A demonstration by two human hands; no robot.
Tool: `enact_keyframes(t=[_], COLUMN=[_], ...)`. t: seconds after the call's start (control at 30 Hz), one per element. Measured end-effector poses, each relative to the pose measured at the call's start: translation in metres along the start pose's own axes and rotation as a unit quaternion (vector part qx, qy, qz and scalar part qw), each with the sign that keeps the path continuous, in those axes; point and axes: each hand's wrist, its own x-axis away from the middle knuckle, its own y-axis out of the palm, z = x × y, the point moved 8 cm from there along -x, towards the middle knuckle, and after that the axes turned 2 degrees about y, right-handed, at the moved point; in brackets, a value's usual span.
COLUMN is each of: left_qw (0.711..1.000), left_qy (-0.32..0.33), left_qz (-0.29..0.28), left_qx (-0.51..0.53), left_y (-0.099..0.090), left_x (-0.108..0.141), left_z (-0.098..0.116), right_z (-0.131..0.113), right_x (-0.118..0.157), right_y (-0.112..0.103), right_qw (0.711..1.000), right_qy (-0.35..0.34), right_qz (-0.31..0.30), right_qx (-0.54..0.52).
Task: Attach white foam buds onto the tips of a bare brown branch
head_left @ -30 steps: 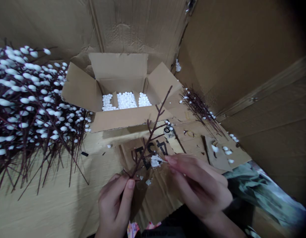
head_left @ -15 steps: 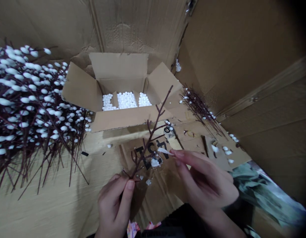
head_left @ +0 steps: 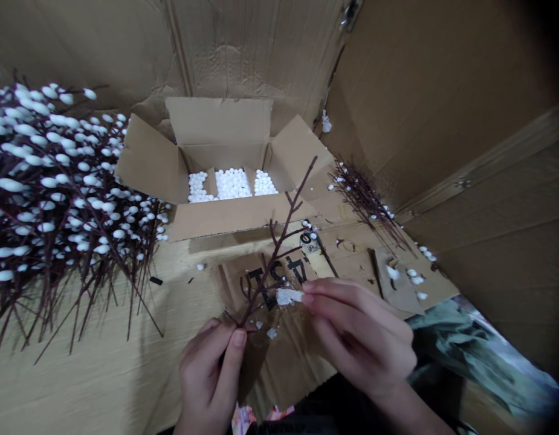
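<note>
My left hand grips the lower end of a thin, bare reddish-brown twig, which stands up and away from me with several short side shoots. My right hand pinches a white foam bud between thumb and fingertips, and the bud sits against the twig. Whether it is fixed there, I cannot tell. Small white crumbs lie on the cardboard under the twig.
A large heap of twigs with white buds lies to the left. An open carton holds white foam beads. A small bundle of twigs and scattered buds lie right. Cardboard walls surround the area; grey-green cloth lies lower right.
My right hand has moved left and down, bringing the white bud from beside the twig to against it. My left hand and the twig have stayed nearly still.
</note>
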Motion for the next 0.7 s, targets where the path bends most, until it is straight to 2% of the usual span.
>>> enact_keyframes(t=[0.13,0.37,0.43,0.6,0.7], left_qw=[1.000,1.000,1.000,1.000,1.000], left_qy=[0.002,0.006,0.007,0.015,0.023], left_qz=[-0.004,-0.007,-0.008,-0.007,-0.010], left_qx=[0.000,-0.007,-0.010,-0.016,-0.015], left_y=[0.0011,0.0009,0.0012,0.0004,0.0005], left_x=[0.0002,-0.0003,-0.0005,-0.0020,-0.0029], left_z=[-0.0002,0.0000,0.0001,0.0020,0.0039], right_z=[0.0035,0.0071,0.0061,0.0006,-0.0003], right_x=[0.0003,-0.0008,-0.0028,-0.0065,-0.0052], right_y=[-0.0009,-0.0072,-0.0062,0.0024,0.0023], right_qw=[1.000,0.993,0.995,0.999,0.998], right_qy=[0.016,0.025,0.020,-0.010,-0.026], right_qz=[0.023,0.111,0.095,-0.010,-0.032], right_qx=[-0.010,0.014,0.006,-0.047,-0.055])
